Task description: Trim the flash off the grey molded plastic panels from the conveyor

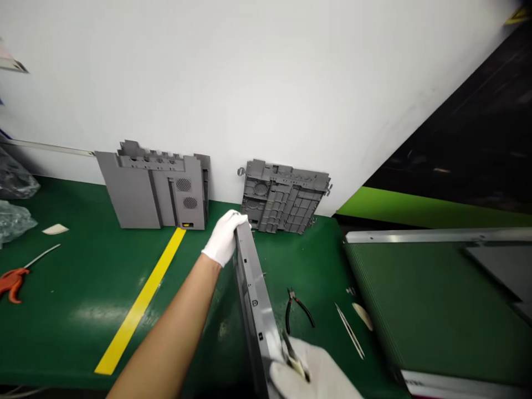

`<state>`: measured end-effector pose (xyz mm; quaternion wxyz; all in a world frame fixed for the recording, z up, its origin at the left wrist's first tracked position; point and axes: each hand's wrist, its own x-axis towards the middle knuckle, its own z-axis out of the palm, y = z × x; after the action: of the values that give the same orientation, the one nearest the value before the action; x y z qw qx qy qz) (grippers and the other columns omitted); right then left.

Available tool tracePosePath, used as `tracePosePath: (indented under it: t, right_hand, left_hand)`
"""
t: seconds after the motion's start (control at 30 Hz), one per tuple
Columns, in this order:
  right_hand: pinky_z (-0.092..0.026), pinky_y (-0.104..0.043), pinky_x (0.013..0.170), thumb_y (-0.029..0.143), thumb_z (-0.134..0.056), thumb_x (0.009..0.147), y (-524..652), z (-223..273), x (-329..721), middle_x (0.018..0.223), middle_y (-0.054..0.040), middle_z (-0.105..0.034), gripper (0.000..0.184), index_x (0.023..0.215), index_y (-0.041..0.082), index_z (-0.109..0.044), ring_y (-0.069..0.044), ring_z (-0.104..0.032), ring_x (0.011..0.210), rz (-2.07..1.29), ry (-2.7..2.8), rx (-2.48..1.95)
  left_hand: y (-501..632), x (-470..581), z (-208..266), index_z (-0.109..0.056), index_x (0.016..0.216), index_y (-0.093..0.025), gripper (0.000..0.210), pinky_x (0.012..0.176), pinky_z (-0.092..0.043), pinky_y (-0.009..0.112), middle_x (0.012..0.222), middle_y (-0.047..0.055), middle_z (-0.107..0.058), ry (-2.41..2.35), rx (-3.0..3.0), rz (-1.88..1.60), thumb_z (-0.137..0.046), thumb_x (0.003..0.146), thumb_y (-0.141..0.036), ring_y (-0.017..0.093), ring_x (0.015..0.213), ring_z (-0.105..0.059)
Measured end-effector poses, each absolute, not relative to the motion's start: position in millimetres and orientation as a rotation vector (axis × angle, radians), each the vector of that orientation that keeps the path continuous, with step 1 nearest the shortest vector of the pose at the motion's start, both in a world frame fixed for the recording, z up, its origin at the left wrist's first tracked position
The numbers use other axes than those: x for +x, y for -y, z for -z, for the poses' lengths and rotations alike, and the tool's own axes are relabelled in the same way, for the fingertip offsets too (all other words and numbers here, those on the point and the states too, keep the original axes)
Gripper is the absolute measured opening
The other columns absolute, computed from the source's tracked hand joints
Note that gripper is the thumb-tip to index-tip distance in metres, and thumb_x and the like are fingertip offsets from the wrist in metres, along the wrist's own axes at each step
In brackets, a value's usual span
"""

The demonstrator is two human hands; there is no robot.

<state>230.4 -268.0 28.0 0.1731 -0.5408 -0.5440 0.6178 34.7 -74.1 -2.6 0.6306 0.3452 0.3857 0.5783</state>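
A grey plastic panel (254,288) stands on edge in front of me, its long narrow side with small square holes facing up. My left hand (224,237), in a white glove, is closed over the far end of the panel. In a white glove too, my right hand (313,370) is closed at the near end, by the panel's right side. Between its fingers is a small hand tool (296,360) with a dark tip and a pale yellowish part; its exact kind is not clear. Black-handled cutting pliers (295,307) lie to the right of the panel.
Two grey moulded panels, one left (135,191) and one right (286,197), lean against the white wall. On the green bench are yellow tape (141,302), tweezers (349,331) and an orange air gun (12,284). A conveyor belt (440,299) runs at right; plastic bags (14,221) lie left.
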Motion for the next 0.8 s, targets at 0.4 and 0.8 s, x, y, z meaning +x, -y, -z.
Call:
tracePosePath:
  t: [0.4, 0.8]
  right_hand:
    - [-0.037, -0.029, 0.043, 0.061, -0.055, 0.087, 277, -54, 273, 0.060, -0.0012, -0.060, 0.040, 0.064, 0.029, -0.058, -0.017, -0.051, 0.049, -1.192, 2.155, -1.698]
    - [-0.006, -0.037, 0.041, 0.055, -0.044, 0.095, 279, -64, 256, 0.046, -0.0025, -0.055, 0.047, 0.061, 0.027, -0.058, -0.012, -0.027, 0.032, -0.645, 2.716, -1.741]
  left_hand:
    - [47, 34, 7, -0.049, 0.061, -0.019, 0.018, 0.057, -0.043, 0.027, 0.058, -0.004, -0.049, -0.899, 0.719, -1.342, -0.066, 0.065, -0.020, 0.012, 0.055, -0.048]
    - [46, 33, 11, -0.052, 0.063, -0.018, 0.012, 0.056, -0.040, 0.026, 0.062, -0.002, -0.050, -0.916, 0.665, -1.341, -0.061, 0.069, -0.017, 0.012, 0.057, -0.048]
